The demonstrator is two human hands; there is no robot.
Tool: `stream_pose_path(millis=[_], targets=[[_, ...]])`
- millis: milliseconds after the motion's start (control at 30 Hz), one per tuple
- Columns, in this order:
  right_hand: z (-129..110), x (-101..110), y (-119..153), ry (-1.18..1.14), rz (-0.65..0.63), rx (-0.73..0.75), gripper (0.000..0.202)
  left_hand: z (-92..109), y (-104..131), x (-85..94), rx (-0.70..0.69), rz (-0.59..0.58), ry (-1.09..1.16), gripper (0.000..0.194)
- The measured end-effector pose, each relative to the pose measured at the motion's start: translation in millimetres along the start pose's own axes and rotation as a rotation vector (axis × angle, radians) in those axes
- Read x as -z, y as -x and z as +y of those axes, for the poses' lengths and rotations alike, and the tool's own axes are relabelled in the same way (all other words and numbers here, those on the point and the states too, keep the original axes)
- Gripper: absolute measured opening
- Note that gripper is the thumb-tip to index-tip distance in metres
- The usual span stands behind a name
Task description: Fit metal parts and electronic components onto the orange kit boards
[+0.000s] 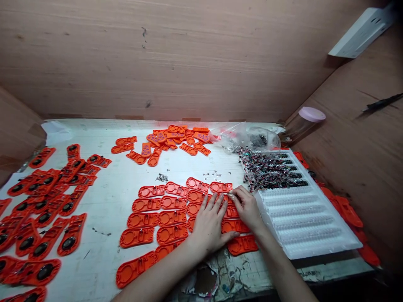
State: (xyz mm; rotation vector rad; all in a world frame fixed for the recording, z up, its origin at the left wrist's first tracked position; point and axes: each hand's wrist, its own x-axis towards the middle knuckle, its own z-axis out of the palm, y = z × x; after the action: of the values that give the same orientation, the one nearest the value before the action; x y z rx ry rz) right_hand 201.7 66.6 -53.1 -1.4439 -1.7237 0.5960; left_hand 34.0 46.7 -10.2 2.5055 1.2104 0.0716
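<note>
Rows of orange plastic shells (146,220) lie face up on the white table in front of me. My left hand (210,222) rests palm down over the middle shells, its fingers spread and pointing away from me. Just to its right, my right hand (245,205) is pinched at the upper right shells, thumb and index finger together near a shell's end. Whatever sits between those fingertips is too small to make out. Small metal pieces (162,177) lie in a little pile beyond the rows, with a few more scattered to its right.
Orange shells with black round parts (44,214) crowd the left side. More orange pieces (166,136) are heaped at the back. At right are a white ribbed tray (299,209), wired components (264,170), clear bags (233,136) and a pink-lidded jar (311,114).
</note>
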Motion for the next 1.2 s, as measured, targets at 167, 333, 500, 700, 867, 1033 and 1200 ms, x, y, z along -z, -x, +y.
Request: stream_pose_path(millis=[167,333,500,700,867,1033,1200], targets=[[0,-2,1,0.124,-0.028,0.028,0.022,0,0,-1.7,-0.002,-0.003,-0.001,0.083],[-7,13,9,0.095,0.035,-0.003,0.021,0,0,-2.3,-0.013,0.014,-0.023,0.081],[-13,14,17,0.391,-0.042,0.139,0.025,0,2,-1.2,-0.01,0.008,-0.016,0.083],[-9,0,26,0.451,-0.046,0.104,0.026,4,0,0.3,0.022,-0.028,0.035,0.083],[-18,26,6,0.16,0.082,-0.003,0.02,21,20,13.7,0.055,0.01,0.059,0.085],[-54,15,-59,-0.031,0.057,0.04,0.014,34,64,23.3,-0.228,-0.126,0.266,0.068],[-75,-66,-116,-0.027,-0.349,0.168,0.009,28,66,17.5,-0.182,-0.106,0.124,0.074]])
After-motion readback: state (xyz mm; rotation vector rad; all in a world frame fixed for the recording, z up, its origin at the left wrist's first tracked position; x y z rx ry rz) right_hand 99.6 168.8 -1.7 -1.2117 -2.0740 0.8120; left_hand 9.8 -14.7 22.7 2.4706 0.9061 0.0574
